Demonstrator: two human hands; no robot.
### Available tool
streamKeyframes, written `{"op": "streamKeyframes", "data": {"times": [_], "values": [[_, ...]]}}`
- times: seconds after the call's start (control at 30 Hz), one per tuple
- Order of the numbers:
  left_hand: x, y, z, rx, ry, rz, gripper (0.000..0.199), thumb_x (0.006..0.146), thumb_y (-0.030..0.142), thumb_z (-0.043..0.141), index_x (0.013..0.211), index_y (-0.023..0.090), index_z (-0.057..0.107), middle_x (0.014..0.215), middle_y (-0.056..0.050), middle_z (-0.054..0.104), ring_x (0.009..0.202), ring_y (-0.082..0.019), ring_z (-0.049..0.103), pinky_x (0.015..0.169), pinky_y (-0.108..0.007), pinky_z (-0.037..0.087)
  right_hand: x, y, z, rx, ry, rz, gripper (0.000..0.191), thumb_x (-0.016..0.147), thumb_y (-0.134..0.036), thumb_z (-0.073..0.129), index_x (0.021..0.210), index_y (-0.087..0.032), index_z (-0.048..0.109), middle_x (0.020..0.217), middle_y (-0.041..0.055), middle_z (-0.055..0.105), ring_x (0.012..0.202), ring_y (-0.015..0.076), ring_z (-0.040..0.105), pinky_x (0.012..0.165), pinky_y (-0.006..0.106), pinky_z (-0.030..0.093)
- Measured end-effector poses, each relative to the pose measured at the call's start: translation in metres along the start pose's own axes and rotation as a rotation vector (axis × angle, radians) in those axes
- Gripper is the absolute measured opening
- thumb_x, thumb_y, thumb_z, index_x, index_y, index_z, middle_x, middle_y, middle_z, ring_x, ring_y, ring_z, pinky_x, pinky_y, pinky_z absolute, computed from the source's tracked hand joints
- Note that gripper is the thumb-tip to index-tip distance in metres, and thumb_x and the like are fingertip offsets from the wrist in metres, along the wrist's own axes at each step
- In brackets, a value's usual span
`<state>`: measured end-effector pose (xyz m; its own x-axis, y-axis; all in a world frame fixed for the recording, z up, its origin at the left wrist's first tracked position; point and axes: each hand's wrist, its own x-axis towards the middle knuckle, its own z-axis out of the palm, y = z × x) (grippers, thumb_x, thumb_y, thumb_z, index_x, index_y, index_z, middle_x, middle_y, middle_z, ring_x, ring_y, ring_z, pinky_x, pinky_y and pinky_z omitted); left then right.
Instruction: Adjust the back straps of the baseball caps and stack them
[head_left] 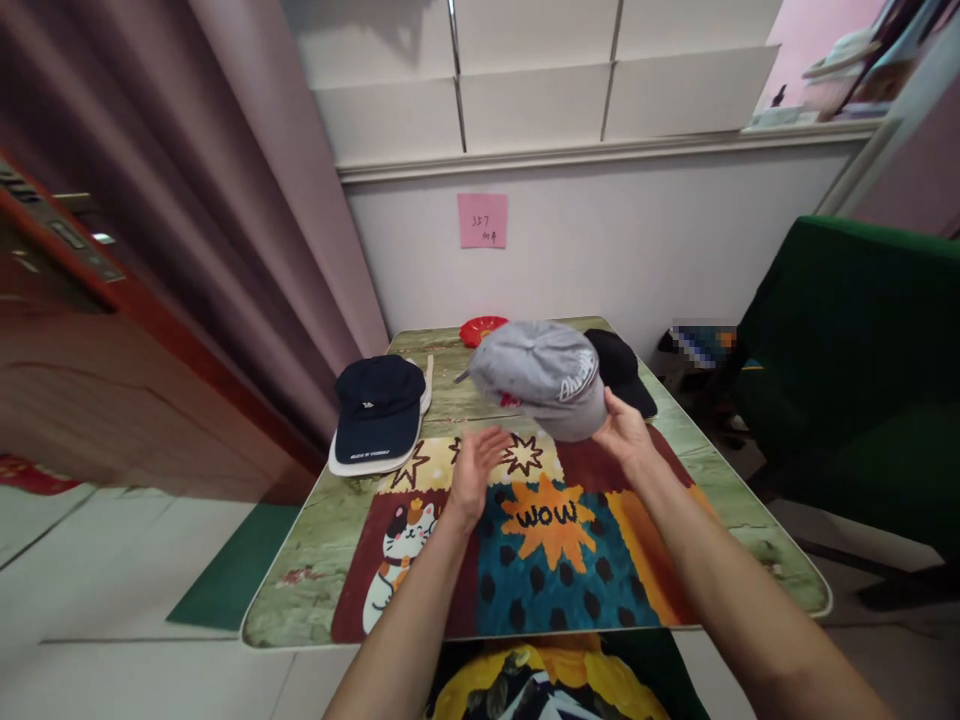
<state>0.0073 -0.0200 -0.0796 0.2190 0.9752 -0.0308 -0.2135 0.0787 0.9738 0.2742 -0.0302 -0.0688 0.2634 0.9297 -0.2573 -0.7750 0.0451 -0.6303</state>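
Note:
A grey baseball cap (536, 365) with white lettering is raised over the table, tilted. My right hand (624, 432) pinches it by the edge of its brim, at the right. Just below the cap's left part, my left hand (478, 470) is held with fingers stretched out and nothing in it. On the left of the table a navy cap (380, 395) rests on top of a white cap (346, 466), which shows only along its edges. Behind the grey cap and to its right lies a black cap (624, 370), partly hidden.
The green wood-patterned table (300, 590) carries a colourful mat (547, 590) with a cat and "WOW". A red dish-like object (480, 330) sits at the back edge. A green chair (862, 380) stands at the right; a curtain (277, 180) hangs at the left.

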Motion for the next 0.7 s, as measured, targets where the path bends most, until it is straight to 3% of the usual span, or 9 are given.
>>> {"op": "streamKeyframes", "data": {"times": [0.07, 0.17, 0.23, 0.33, 0.4, 0.47, 0.53, 0.63, 0.7], "values": [[-0.002, 0.021, 0.011, -0.32, -0.027, -0.116, 0.077, 0.089, 0.081, 0.031, 0.117, 0.018, 0.067, 0.119, -0.017, 0.073, 0.109, -0.032, 0.07, 0.096, -0.052, 0.055, -0.012, 0.029, -0.005, 0.031, -0.03, 0.067, 0.021, 0.093, -0.026, 0.059, 0.108, -0.022, 0.073, 0.101, 0.003, 0.08, 0.105, 0.0203, 0.073, 0.096, 0.04, 0.059], [-0.001, 0.056, 0.018, -0.545, 0.072, -0.119, 0.042, 0.094, 0.053, 0.055, 0.117, 0.02, 0.067, 0.123, -0.01, 0.073, 0.12, -0.026, 0.066, 0.103, -0.044, 0.053, -0.02, 0.054, -0.006, 0.062, -0.085, 0.096, 0.022, 0.088, -0.023, 0.061, 0.106, -0.023, 0.073, 0.101, 0.0015, 0.08, 0.103, 0.0191, 0.073, 0.098, 0.038, 0.058], [0.003, 0.082, 0.019, -0.591, 0.091, -0.088, 0.031, 0.093, 0.041, 0.06, 0.113, 0.019, 0.069, 0.12, -0.008, 0.075, 0.123, -0.024, 0.065, 0.106, -0.039, 0.051, -0.02, 0.058, 0.0, 0.089, -0.149, 0.047, 0.024, 0.084, -0.02, 0.063, 0.106, -0.024, 0.073, 0.104, 0.0003, 0.079, 0.105, 0.0179, 0.072, 0.1, 0.037, 0.056], [0.01, 0.116, 0.023, -0.576, 0.014, 0.069, 0.039, 0.092, 0.051, 0.061, 0.112, 0.019, 0.071, 0.118, -0.007, 0.075, 0.12, -0.023, 0.066, 0.105, -0.038, 0.052, -0.01, 0.056, 0.017, 0.083, -0.254, -0.084, 0.033, 0.078, -0.021, 0.068, 0.11, -0.029, 0.071, 0.114, -0.0016, 0.076, 0.108, 0.0176, 0.07, 0.099, 0.038, 0.055], [0.016, 0.126, 0.026, -0.468, -0.028, 0.189, 0.043, 0.084, 0.053, 0.072, 0.109, 0.019, 0.072, 0.112, -0.006, 0.076, 0.112, -0.024, 0.069, 0.1, -0.036, 0.053, 0.0, 0.056, 0.027, -0.003, -0.233, -0.157, 0.04, 0.074, -0.023, 0.073, 0.113, -0.033, 0.068, 0.114, -0.0035, 0.075, 0.103, 0.0169, 0.07, 0.094, 0.037, 0.056], [0.021, 0.122, 0.024, -0.27, -0.057, 0.264, 0.04, 0.072, 0.042, 0.084, 0.102, 0.017, 0.074, 0.101, -0.005, 0.077, 0.099, -0.022, 0.071, 0.092, -0.032, 0.054, 0.01, 0.06, 0.031, -0.128, -0.111, -0.218, 0.045, 0.068, -0.024, 0.078, 0.111, -0.033, 0.067, 0.108, -0.0041, 0.074, 0.092, 0.0154, 0.07, 0.086, 0.033, 0.057], [0.024, 0.103, 0.018, -0.039, -0.075, 0.289, 0.033, 0.063, 0.029, 0.087, 0.091, 0.016, 0.075, 0.089, -0.002, 0.076, 0.086, -0.019, 0.068, 0.083, -0.028, 0.053, 0.018, 0.066, 0.028, -0.245, 0.051, -0.3, 0.044, 0.065, -0.029, 0.078, 0.108, -0.028, 0.067, 0.104, -0.0017, 0.074, 0.086, 0.0156, 0.069, 0.081, 0.032, 0.056], [0.02, 0.066, 0.005, 0.186, -0.065, 0.242, 0.019, 0.062, 0.021, 0.08, 0.078, 0.016, 0.072, 0.076, 0.001, 0.069, 0.074, -0.014, 0.062, 0.072, -0.024, 0.048, 0.022, 0.07, 0.015, -0.35, 0.22, -0.407, 0.045, 0.067, -0.038, 0.075, 0.108, -0.023, 0.066, 0.116, 0.0057, 0.072, 0.099, 0.0198, 0.068, 0.084, 0.034, 0.055], [0.015, 0.049, -0.001, 0.229, -0.04, 0.212, 0.014, 0.064, 0.021, 0.075, 0.076, 0.016, 0.069, 0.074, 0.002, 0.066, 0.071, -0.013, 0.058, 0.069, -0.022, 0.046, 0.017, 0.064, 0.012, -0.396, 0.259, -0.454, 0.046, 0.07, -0.042, 0.073, 0.11, -0.022, 0.065, 0.126, 0.0085, 0.068, 0.111, 0.0215, 0.065, 0.089, 0.034, 0.053]]}}
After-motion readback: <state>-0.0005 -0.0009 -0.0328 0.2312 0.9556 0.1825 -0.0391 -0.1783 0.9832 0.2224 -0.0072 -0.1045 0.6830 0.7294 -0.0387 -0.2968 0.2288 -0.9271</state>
